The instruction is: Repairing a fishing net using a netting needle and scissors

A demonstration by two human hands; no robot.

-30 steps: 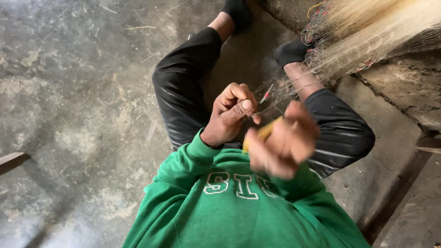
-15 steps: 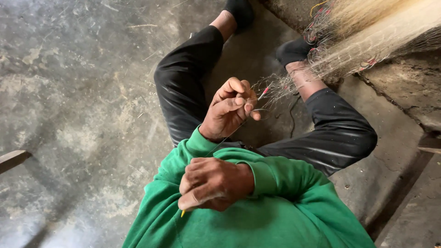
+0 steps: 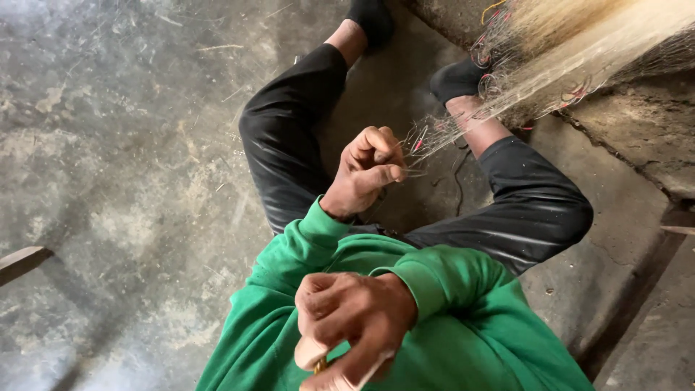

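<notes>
Bare concrete floor [image 3: 130, 166], left hand [image 3: 369, 170] pinching net strands [image 3: 434, 134], right hand [image 3: 351, 326] clenched on yellow tool [image 3: 319, 366].

My left hand [image 3: 369, 170] raised ahead of chest, fingers curled, thumb and forefinger pinched tight. Left wrist bent, forearm in green sleeve angled up from elbow. My right hand [image 3: 347, 326] drawn back close to body, low in view, closed in loose fist, knuckles up. Legs bent, knees spread apart.

Worn grey concrete floor [image 3: 123, 145], perhaps dusty
</notes>
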